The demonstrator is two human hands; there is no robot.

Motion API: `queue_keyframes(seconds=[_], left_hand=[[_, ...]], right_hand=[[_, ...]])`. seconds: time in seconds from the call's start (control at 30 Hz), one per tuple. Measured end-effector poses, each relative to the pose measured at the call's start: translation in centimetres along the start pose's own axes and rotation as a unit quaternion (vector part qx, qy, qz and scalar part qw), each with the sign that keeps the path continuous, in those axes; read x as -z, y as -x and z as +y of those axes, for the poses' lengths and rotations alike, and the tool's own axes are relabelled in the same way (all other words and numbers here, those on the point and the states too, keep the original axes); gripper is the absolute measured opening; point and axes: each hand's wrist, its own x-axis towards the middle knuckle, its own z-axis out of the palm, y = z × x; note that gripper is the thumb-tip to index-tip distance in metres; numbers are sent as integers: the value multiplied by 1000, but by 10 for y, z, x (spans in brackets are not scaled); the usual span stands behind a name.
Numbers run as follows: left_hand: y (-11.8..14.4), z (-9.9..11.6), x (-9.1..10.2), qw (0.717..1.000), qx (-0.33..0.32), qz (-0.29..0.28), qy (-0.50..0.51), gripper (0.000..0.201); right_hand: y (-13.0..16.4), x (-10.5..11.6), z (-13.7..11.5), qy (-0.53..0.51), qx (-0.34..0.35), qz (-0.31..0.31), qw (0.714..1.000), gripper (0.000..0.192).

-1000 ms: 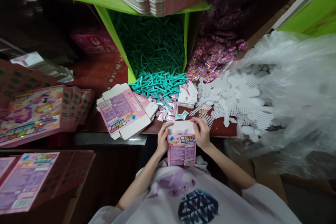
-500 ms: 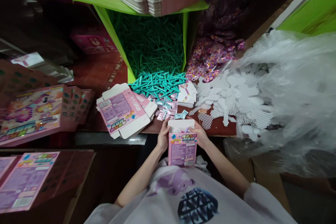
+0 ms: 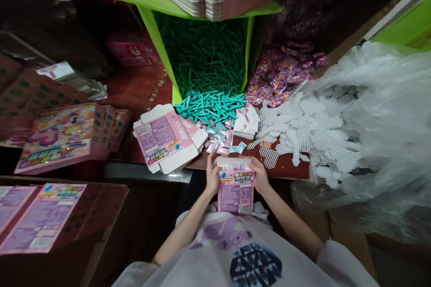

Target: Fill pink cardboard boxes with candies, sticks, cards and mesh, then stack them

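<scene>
A pink and purple printed cardboard box [image 3: 236,193] stands upright against my front, its top end open with a white flap. My left hand [image 3: 213,176] grips the upper left edge, thumb near the flap. On the opposite upper edge my right hand [image 3: 259,174] is closed in the same way. Inside the mouth, small colourful contents show only in part. Just beyond the hands lie small pink and teal sachets [image 3: 224,141] and a stack of white printed cards [image 3: 246,122]. Flattened pink boxes [image 3: 164,136] overlap to the left.
A green-edged bin spills teal pen-like sticks [image 3: 212,105] onto the table. Right of it are bags of colourful beads [image 3: 272,76], white mesh plates [image 3: 299,130] and a large clear plastic bag [image 3: 387,134]. Finished-looking pink boxes [image 3: 60,134] and a carton [image 3: 101,215] stand left.
The box's white top flap has tipped back and shows less height, with my fingers bent over its upper corners. The whole scene has shifted slightly right as the head turned.
</scene>
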Motion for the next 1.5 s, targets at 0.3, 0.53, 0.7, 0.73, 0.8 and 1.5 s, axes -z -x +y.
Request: queue_keyframes(seconds=[0.3, 0.53, 0.7, 0.73, 0.8, 1.5], left_hand=[[6, -7, 6, 987, -106, -31, -116, 16], [8, -2, 16, 978, -126, -109, -127, 7], [10, 11, 33, 923, -194, -204, -262, 16], [11, 14, 35, 913, -198, -216, -284, 18], [15, 23, 35, 907, -180, -218, -313, 20], [41, 277, 255, 612, -432, 375, -546, 26]], right_hand=[[4, 1, 8, 67, 64, 17, 996, 30], [3, 22, 7, 108, 71, -74, 989, 10], [5, 35, 2, 220, 119, -125, 960, 14], [6, 34, 2, 231, 119, -127, 957, 15], [8, 31, 0, 224, 99, -131, 961, 13], [-74, -167, 30, 363, 228, -124, 895, 21]])
